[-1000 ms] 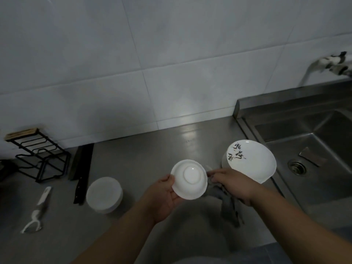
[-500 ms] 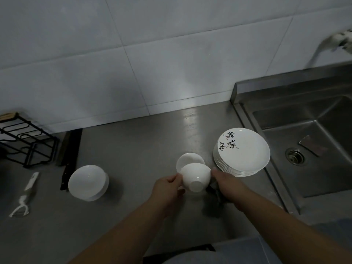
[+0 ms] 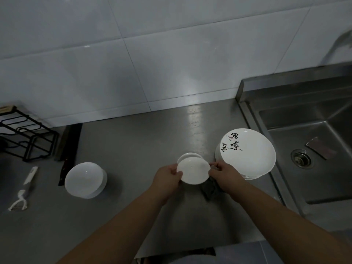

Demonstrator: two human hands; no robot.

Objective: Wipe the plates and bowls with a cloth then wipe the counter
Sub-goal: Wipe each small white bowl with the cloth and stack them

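Head view: left hand (image 3: 167, 178) is gripping the bowl (image 3: 193, 171), right hand (image 3: 224, 176) is holding the cloth (image 3: 210, 190) against its rim; rotating steadily should wipe evenly.

The only writing I can see stands on the top plate (image 3: 251, 155) of the stack (image 3: 250, 177) on the worktop (image 3: 133, 149), just beside the sink (image 3: 255, 126) rim. It is a few brush characters (image 3: 234, 144) in black, on the far-left part of the plate, near its rim. They look like Chinese calligraphy, in two short groups: one close to the rim, one more toward the middle. Some thin reddish strokes lie beside the black ones. The characters are too small and blurred for me to read.
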